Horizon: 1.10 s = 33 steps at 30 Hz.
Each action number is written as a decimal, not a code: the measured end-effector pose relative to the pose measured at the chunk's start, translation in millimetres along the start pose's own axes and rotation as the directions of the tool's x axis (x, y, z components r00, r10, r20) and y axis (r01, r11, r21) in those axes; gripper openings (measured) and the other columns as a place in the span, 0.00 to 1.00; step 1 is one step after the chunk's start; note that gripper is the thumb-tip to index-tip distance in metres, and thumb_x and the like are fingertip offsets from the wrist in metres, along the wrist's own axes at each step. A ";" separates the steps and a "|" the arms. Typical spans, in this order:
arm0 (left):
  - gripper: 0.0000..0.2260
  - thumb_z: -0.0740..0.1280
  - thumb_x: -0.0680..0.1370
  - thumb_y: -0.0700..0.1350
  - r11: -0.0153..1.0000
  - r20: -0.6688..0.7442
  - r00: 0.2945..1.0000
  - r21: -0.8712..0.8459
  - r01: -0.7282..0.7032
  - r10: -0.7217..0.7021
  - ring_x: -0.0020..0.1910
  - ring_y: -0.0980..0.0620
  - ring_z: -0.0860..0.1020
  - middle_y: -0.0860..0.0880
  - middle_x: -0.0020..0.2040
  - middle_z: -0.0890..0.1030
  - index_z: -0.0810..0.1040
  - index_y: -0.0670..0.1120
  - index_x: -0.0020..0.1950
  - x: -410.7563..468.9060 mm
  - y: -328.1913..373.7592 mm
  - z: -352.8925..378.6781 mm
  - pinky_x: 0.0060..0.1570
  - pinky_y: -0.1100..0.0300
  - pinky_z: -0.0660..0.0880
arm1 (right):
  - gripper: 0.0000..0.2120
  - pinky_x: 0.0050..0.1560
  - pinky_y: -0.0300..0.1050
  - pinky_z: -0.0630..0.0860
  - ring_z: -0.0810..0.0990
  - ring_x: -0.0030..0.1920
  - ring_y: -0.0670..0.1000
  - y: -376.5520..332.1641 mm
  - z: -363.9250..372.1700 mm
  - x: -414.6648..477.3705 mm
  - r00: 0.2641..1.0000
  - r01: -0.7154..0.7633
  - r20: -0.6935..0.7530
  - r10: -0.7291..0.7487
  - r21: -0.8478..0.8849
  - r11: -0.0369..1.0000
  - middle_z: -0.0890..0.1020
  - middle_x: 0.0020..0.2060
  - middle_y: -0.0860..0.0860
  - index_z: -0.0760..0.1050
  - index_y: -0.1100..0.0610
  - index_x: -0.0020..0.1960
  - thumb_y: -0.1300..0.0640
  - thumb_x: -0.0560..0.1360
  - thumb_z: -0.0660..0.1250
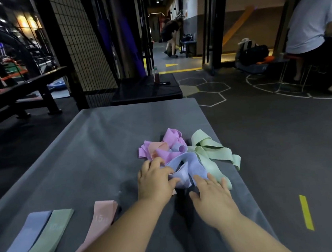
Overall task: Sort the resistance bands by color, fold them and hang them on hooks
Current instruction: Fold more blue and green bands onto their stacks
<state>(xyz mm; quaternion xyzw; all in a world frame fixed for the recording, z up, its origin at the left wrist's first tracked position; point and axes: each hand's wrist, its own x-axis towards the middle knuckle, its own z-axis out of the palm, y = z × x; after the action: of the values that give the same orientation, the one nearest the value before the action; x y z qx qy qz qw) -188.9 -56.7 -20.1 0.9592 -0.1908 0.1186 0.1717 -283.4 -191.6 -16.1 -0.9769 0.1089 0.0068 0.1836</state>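
Note:
A tangled heap of resistance bands lies on the grey table [94,154]: purple bands [172,137], a peach band [159,148], a lavender-blue band [188,164] and green bands [211,149]. My left hand [154,181] pinches a fold of the lavender-blue band between thumb and fingers. My right hand [212,193] lies flat with straight fingers touching the near edge of the blue and green bands. At the near left, three bands lie flat side by side: a blue band [28,234], a green band [49,236] and a pink band [101,218].
The table's right edge runs close to the green bands. Beyond the far edge stands a black box [146,88] with a bottle [156,75]. A bench [18,88] is at the left. A seated person [315,32] is at the far right.

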 end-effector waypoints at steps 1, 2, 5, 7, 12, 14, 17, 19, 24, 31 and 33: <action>0.14 0.67 0.76 0.59 1.000 -0.011 1.000 -0.024 -0.007 0.007 0.64 0.52 0.64 0.59 0.62 0.71 0.80 0.56 0.58 -1.9 -0.6 -2.9 0.59 0.60 0.59 | 0.26 0.77 0.54 0.40 0.47 0.79 0.52 -0.2 -1.8 -1.1 1.000 0.001 -0.010 -0.001 0.013 1.000 0.62 0.76 0.49 0.53 0.52 0.79 0.48 0.83 0.52; 0.13 0.68 0.76 0.58 0.999 -0.028 1.000 -0.053 -0.006 0.005 0.63 0.53 0.65 0.59 0.60 0.73 0.80 0.55 0.58 -3.7 -1.0 -6.4 0.56 0.60 0.60 | 0.26 0.77 0.54 0.39 0.47 0.79 0.51 -0.5 -3.4 -2.4 1.000 0.001 -0.020 0.000 0.034 0.999 0.62 0.76 0.49 0.53 0.52 0.79 0.48 0.83 0.52; 0.08 0.72 0.73 0.53 0.972 -0.113 0.993 -0.236 -0.006 -0.021 0.55 0.51 0.72 0.57 0.47 0.78 0.81 0.53 0.49 -8.6 0.6 -17.4 0.47 0.59 0.63 | 0.24 0.77 0.52 0.45 0.54 0.78 0.52 -1.3 -8.1 -5.4 0.998 0.004 -0.065 0.004 0.114 0.993 0.66 0.74 0.49 0.56 0.50 0.77 0.49 0.83 0.53; 0.06 0.72 0.71 0.52 0.897 -0.098 0.994 -0.442 0.006 -0.055 0.41 0.48 0.75 0.56 0.34 0.76 0.77 0.53 0.40 -11.4 0.3 -22.0 0.40 0.56 0.70 | 0.21 0.70 0.50 0.62 0.68 0.68 0.52 -1.7 -12.9 -8.7 0.997 0.011 -0.081 0.006 0.210 0.978 0.72 0.67 0.49 0.61 0.48 0.73 0.49 0.81 0.55; 0.11 0.73 0.73 0.45 0.786 -0.006 0.997 -0.616 0.059 -0.079 0.28 0.60 0.69 0.59 0.28 0.74 0.73 0.54 0.35 -24.5 9.1 -39.7 0.33 0.61 0.68 | 0.10 0.45 0.40 0.73 0.78 0.47 0.48 -8.6 -24.3 -20.6 0.997 0.051 -0.076 -0.008 0.579 0.814 0.79 0.49 0.44 0.71 0.43 0.59 0.50 0.78 0.64; 0.11 0.75 0.72 0.45 0.770 0.027 0.996 -0.633 0.080 -0.082 0.29 0.59 0.69 0.59 0.29 0.74 0.74 0.53 0.35 -28.2 10.7 -42.1 0.35 0.61 0.69 | 0.05 0.47 0.41 0.74 0.79 0.47 0.49 -11.8 -28.0 -23.0 0.993 0.071 -0.118 0.013 0.681 0.729 0.81 0.45 0.45 0.75 0.46 0.53 0.52 0.78 0.67; 0.08 0.75 0.72 0.47 0.759 0.103 0.993 -0.641 0.116 -0.064 0.28 0.59 0.71 0.57 0.28 0.77 0.78 0.52 0.36 -33.7 13.8 -47.8 0.35 0.62 0.71 | 0.06 0.37 0.36 0.69 0.74 0.38 0.46 -12.8 -31.9 -26.9 0.984 0.074 -0.167 0.060 0.691 0.719 0.79 0.37 0.47 0.78 0.54 0.49 0.53 0.78 0.66; 0.07 0.74 0.74 0.47 0.750 0.130 0.990 -0.649 0.127 -0.056 0.26 0.64 0.72 0.58 0.27 0.78 0.79 0.53 0.37 -37.5 14.0 -50.5 0.33 0.66 0.70 | 0.11 0.32 0.39 0.65 0.68 0.33 0.47 -9.3 -30.6 -27.5 0.985 0.031 -0.144 0.095 0.690 0.723 0.74 0.33 0.49 0.77 0.60 0.45 0.52 0.77 0.67; 0.09 0.77 0.69 0.46 0.749 0.185 0.982 -0.645 0.147 -0.034 0.36 0.59 0.76 0.55 0.41 0.83 0.81 0.56 0.44 -43.7 9.0 -55.4 0.40 0.66 0.75 | 0.13 0.32 0.43 0.61 0.63 0.31 0.48 1.0 -28.4 -22.2 0.982 -0.056 -0.086 0.168 0.720 0.692 0.69 0.30 0.50 0.73 0.64 0.41 0.54 0.75 0.69; 0.09 0.76 0.69 0.53 0.751 0.098 0.994 -0.652 0.101 -0.048 0.34 0.60 0.73 0.58 0.40 0.81 0.77 0.59 0.41 -44.1 21.0 -47.9 0.37 0.71 0.71 | 0.17 0.35 0.44 0.67 0.65 0.31 0.49 -1.3 -20.0 -16.4 0.989 -0.038 -0.072 0.132 0.732 0.680 0.68 0.27 0.49 0.69 0.57 0.32 0.53 0.72 0.72; 0.09 0.73 0.74 0.48 0.718 0.074 0.987 -0.678 0.156 -0.144 0.33 0.56 0.73 0.59 0.32 0.77 0.76 0.55 0.36 -40.8 18.8 -41.3 0.36 0.65 0.72 | 0.16 0.34 0.41 0.68 0.65 0.30 0.49 -1.4 -20.1 -15.7 0.995 -0.027 -0.040 0.092 0.779 0.626 0.68 0.27 0.49 0.69 0.59 0.31 0.57 0.74 0.72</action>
<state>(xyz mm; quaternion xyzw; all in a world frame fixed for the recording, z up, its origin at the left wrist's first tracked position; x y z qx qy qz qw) -239.9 -44.3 10.9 0.8424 -0.1441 0.0185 0.5190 -298.9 -194.3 4.0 -0.7977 0.1403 -0.0719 0.5821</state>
